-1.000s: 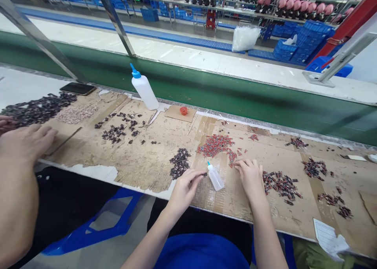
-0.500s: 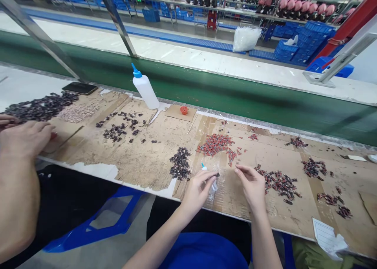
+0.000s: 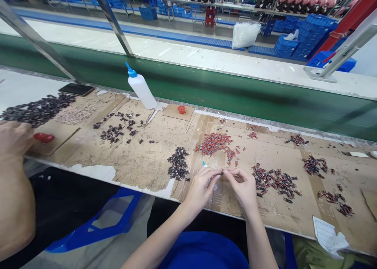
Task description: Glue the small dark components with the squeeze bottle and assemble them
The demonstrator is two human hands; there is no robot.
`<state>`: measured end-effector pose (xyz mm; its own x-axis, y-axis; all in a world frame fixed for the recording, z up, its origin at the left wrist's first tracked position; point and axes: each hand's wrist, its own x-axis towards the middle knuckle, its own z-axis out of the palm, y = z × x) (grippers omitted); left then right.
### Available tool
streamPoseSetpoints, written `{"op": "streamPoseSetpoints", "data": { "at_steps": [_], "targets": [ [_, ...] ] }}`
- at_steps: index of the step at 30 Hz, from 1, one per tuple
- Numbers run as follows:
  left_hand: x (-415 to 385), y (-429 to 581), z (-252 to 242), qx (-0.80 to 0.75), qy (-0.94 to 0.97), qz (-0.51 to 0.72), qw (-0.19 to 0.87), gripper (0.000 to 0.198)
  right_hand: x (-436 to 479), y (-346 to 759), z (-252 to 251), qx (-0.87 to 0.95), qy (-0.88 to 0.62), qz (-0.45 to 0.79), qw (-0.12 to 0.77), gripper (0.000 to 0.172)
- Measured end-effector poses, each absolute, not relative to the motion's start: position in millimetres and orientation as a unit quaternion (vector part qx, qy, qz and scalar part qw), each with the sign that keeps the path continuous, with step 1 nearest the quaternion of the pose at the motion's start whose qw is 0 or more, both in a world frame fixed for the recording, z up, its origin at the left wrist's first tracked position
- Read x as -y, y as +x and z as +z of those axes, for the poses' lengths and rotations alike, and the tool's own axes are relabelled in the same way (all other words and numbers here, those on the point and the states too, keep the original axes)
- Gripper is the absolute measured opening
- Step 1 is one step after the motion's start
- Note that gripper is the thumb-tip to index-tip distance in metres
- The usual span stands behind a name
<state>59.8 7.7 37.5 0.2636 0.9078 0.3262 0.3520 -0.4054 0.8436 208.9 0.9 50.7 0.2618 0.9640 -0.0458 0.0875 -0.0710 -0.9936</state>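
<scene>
My left hand (image 3: 203, 183) pinches a small black part (image 3: 222, 173) between thumb and fingertips. The tips of my right hand (image 3: 242, 183) are closed and meet it there; whatever they hold is too small to make out. Behind the hands lies a pile of small red-and-grey pieces (image 3: 212, 144). To the left of my left hand is a heap of black parts (image 3: 178, 163). Right of my right hand spreads a heap of black-and-red pieces (image 3: 277, 182). A small bottle with a blue tip (image 3: 204, 165) lies mostly hidden behind my left hand.
A white bottle with a blue nozzle (image 3: 141, 90) stands at the back, near a red cap (image 3: 181, 109) on cardboard. At far left a co-worker's hand (image 3: 16, 137) is beside a red object (image 3: 44, 138). A phone (image 3: 76, 89) and torn paper (image 3: 328, 231) lie on the bench.
My right hand has moved left from beside the red pile, and its fingertips now meet those of my left hand at the black part. The co-worker's hand has shifted left, uncovering the red object.
</scene>
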Motion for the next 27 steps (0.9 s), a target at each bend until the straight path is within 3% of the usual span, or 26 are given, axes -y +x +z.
{"op": "streamPoseSetpoints", "data": {
  "at_steps": [27],
  "targets": [
    [-9.1, 63.4, 46.4, -0.455, 0.66, 0.421, 0.424, 0.019, 6.5, 207.8, 46.0, 0.398, -0.575, 0.5, 0.51, 0.033]
  ]
}}
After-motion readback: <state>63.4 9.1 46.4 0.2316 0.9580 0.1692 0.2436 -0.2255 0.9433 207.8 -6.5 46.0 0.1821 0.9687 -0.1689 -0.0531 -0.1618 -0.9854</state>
